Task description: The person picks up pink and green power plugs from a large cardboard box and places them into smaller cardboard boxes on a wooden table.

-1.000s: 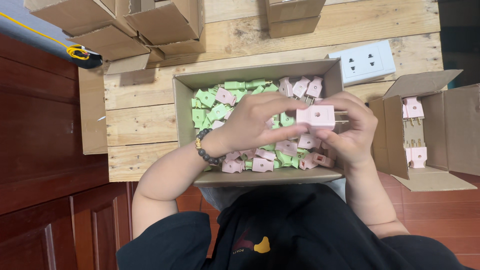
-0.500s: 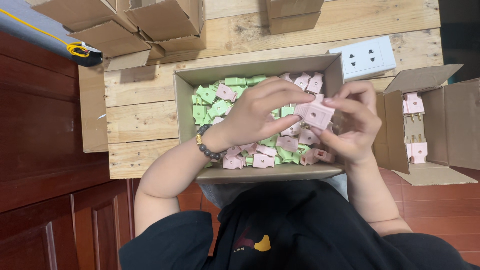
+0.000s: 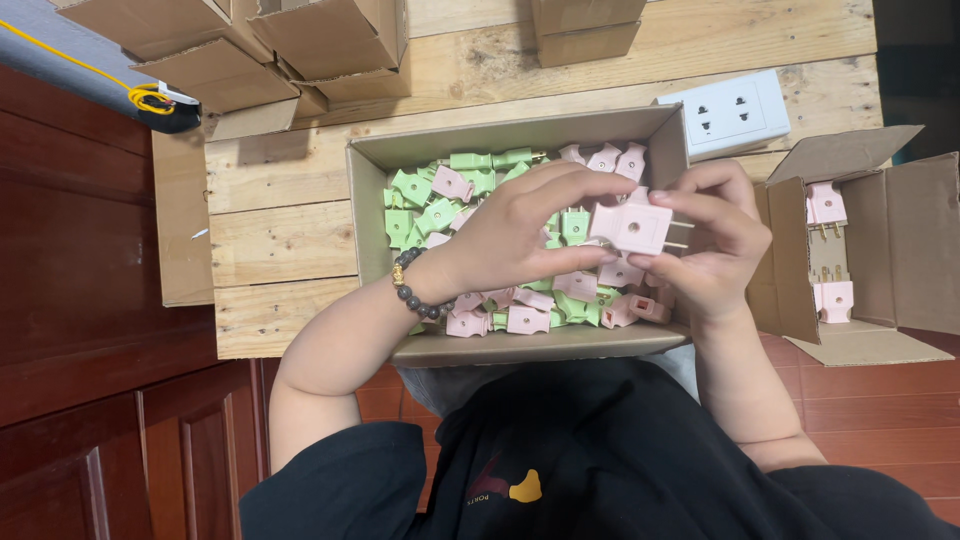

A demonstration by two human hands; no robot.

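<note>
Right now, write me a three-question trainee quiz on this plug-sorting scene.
1. True or false: both hands hold one pink plug above the large cardboard box.
2. What colours are the plugs in that box? A) pink and green B) blue and white C) only pink
3. What does the left hand wear at the wrist?

Key:
1. True; the right hand grips it too.
2. A.
3. A dark beaded bracelet.
</note>
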